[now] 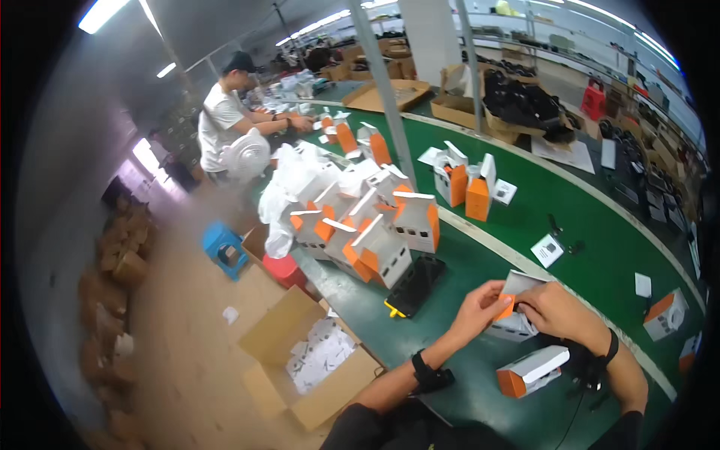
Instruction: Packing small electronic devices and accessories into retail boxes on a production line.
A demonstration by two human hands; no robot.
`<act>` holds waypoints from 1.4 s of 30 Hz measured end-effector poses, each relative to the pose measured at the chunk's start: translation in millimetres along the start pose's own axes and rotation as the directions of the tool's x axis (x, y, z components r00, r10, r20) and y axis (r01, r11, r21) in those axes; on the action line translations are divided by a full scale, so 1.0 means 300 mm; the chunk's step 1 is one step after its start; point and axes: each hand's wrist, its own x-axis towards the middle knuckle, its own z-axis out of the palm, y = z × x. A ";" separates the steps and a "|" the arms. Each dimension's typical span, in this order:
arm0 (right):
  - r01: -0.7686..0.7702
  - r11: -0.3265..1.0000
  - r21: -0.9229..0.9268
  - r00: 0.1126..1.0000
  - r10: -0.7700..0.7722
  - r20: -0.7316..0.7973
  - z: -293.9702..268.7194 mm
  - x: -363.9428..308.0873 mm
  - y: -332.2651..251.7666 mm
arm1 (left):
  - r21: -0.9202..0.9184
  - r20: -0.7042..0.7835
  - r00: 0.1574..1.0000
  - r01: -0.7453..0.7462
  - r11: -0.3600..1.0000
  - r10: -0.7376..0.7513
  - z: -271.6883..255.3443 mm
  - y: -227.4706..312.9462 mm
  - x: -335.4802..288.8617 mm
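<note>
A small white-and-orange carton point(513, 328) stands on the green table in front of me, its top flap raised. My left hand point(480, 309) is closed on the carton's left side, thumb against an orange flap. My right hand point(556, 310) bends over the carton's right side with its fingers curled down at the opening; whether they hold anything inside is hidden. Just nearer to me lies another white-and-orange carton point(531, 371) on its side. Black cables point(589, 367) lie under and beside my right wrist.
Many open cartons point(375, 240) crowd the table's left, beside a black phone-like device point(417, 286). More cartons point(466, 180) and a white card point(547, 250) sit on the green belt point(540, 187). A cardboard box point(300, 367) of paper slips stands at left. A co-worker point(225, 112) works farther along.
</note>
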 end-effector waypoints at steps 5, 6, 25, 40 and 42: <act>0.309 0.948 0.076 0.735 -0.187 -0.652 -0.003 -0.280 0.133 | 0.127 0.013 0.999 0.037 0.991 -0.039 0.175 -0.005 0.051; 0.265 0.945 0.194 0.751 -0.076 -0.655 0.084 -0.266 0.095 | 0.151 0.036 0.999 0.024 0.988 -0.029 0.062 0.033 0.042; 0.264 0.871 0.414 0.814 0.029 -0.581 0.237 -0.247 0.206 | 0.593 0.362 0.817 -0.574 0.565 0.450 0.064 0.064 -0.027; 0.496 0.863 0.096 0.676 -0.314 -0.667 0.317 -0.140 0.272 | 0.681 0.670 0.721 -0.692 0.238 0.177 -0.036 0.071 -0.044; 0.475 0.875 0.097 0.668 -0.287 -0.686 0.338 -0.158 0.255 | 0.676 0.690 0.710 -0.702 0.224 0.139 -0.019 0.045 -0.055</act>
